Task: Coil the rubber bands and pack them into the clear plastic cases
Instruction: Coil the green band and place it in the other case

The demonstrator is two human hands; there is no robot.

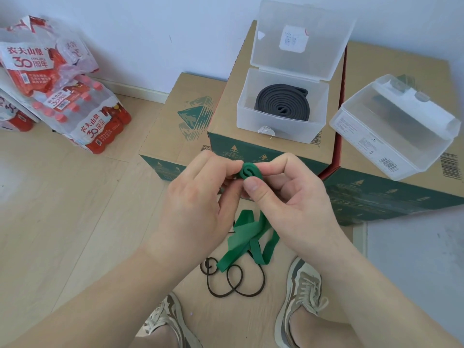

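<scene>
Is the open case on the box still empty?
No, the open case already holds a coiled dark band.

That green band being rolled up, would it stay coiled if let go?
Probably not: only both hands pinch the small coil shut. The green band looks floppy, its loose tail hanging in limp, twisted folds. It likely weighs little.

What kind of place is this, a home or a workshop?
Probably a plain room at home or a storeroom: wood-look floor, cardboard boxes serving as a table, and shrink-wrapped packs of bottled water stacked against the white wall.
</scene>
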